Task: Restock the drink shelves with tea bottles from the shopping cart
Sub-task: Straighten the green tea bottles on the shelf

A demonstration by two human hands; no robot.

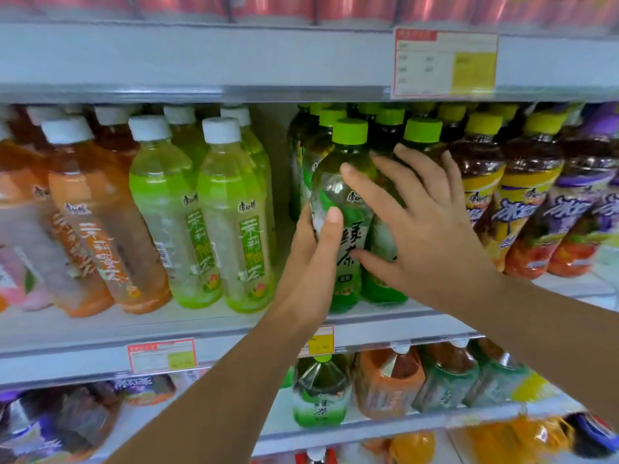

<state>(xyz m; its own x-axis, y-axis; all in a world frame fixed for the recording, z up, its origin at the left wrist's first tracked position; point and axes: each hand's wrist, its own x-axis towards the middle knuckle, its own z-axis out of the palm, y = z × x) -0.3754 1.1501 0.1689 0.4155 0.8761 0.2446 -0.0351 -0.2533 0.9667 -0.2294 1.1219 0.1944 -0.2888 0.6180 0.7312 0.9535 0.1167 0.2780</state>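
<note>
The person is setting a green tea bottle [355, 229] at the front edge of the middle shelf [167, 318], at the head of the green-capped row [422, 130]. The left hand [311, 259] grips its left side, thumb across the label. The right hand [425, 226] lies open, fingers spread against the bottle's front. To my eye, placement is nearly done. What's left is squaring it upright, letting go, and fetching another from the shopping cart, which is out of view.
</note>
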